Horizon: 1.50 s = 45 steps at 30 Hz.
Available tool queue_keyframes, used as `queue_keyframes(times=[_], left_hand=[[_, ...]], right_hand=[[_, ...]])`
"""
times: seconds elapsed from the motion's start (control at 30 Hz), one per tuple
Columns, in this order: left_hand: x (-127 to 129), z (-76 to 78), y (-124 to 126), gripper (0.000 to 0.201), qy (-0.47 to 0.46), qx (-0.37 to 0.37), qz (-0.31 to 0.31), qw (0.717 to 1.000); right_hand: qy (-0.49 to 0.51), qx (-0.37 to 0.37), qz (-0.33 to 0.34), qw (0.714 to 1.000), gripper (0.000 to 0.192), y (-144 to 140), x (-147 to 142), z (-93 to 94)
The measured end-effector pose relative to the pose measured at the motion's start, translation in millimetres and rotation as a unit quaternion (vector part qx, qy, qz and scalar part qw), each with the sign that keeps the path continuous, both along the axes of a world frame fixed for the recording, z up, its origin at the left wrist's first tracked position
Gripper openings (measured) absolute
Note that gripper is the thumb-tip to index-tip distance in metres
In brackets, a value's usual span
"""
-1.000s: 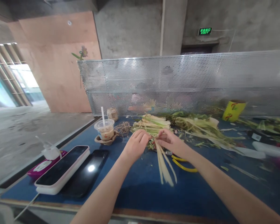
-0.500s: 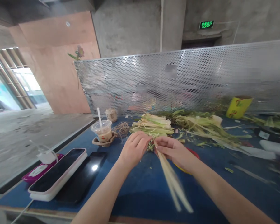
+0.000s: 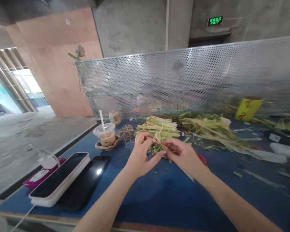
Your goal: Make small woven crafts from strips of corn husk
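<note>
My left hand (image 3: 143, 155) and my right hand (image 3: 183, 156) meet over the middle of the table. Between their fingertips is a small tuft of pale corn husk strips (image 3: 159, 137), pinched from both sides. One narrow strip end sticks out below my right palm. Behind the fingers lies a little heap of green scraps (image 3: 154, 149), partly covered by the hands. A stack of pale green husks (image 3: 163, 124) lies just beyond. A red curved thing (image 3: 201, 158) shows past my right hand, mostly hidden, so its kind is unclear.
On the left are a drink cup with a straw (image 3: 104, 133), tangled twine (image 3: 125, 132), a white-cased device (image 3: 60, 178), a dark phone (image 3: 85, 183) and a purple power strip (image 3: 36, 178). Loose husks (image 3: 207, 129) and a yellow roll (image 3: 248, 109) lie right, before a perforated metal screen (image 3: 135, 77).
The long husk strips that hung down toward me have swung out of sight, leaving one short end. My left thumb has come across toward my right fingers.
</note>
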State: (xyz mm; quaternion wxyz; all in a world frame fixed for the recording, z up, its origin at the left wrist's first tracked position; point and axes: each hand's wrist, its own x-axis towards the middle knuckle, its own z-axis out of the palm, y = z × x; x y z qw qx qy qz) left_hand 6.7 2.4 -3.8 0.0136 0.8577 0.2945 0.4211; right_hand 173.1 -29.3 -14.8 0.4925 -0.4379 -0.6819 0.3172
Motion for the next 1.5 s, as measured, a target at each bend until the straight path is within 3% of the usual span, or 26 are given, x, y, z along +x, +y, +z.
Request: queue_keyframes(times=[0.13, 0.33, 0.57, 0.77, 0.93, 1.17, 1.23, 1.3, 1.37, 1.4, 1.5], left_hand=[[7, -6.0, 1, 0.015, -0.034, 0.034, 0.02, 0.999], [7, -10.2, 3, 0.009, 0.0, 0.065, 0.028, 0.998], [5, -8.2, 8, 0.008, 0.066, 0.065, -0.038, 0.995], [7, -13.4, 12, 0.008, 0.089, 0.037, -0.034, 0.995], [10, -12.2, 8, 0.01, 0.14, 0.045, -0.002, 0.989], [11, -6.1, 2, 0.019, 0.06, -0.044, -0.067, 0.995], [10, -6.2, 3, 0.02, 0.052, -0.054, -0.072, 0.995], [9, -7.2, 6, 0.02, 0.07, -0.025, -0.057, 0.996], [8, -9.4, 11, 0.021, 0.116, 0.034, -0.03, 0.992], [8, -11.1, 14, 0.021, 0.141, 0.063, -0.017, 0.988], [6, -17.2, 22, 0.022, 0.192, 0.107, 0.006, 0.976]], right_hand=[[-0.063, 0.044, -0.056, 0.995, 0.014, -1, -3, -5.3], [-0.069, 0.036, -0.057, 0.995, 0.012, -1, -3, -8.1], [-0.064, 0.015, -0.044, 0.997, 0.01, -3, 3, -3.1], [-0.079, -0.006, -0.037, 0.996, 0.008, -3, 3, -3.8], [-0.017, -0.046, -0.04, 0.998, 0.009, -3, 1, -3.4], [0.017, -0.061, -0.009, 0.998, 0.017, -3, 1, -3.2], [0.0, -0.052, 0.02, 0.998, 0.019, -2, 6, 0.6], [-0.09, -0.038, 0.02, 0.995, 0.018, -3, 15, 6.6], [-0.268, -0.054, -0.034, 0.961, 0.02, -4, 28, 11.9], [-0.376, -0.087, -0.079, 0.919, 0.021, -4, 35, 13.1], [-0.467, -0.17, -0.123, 0.859, 0.011, -4, 49, 8.4]])
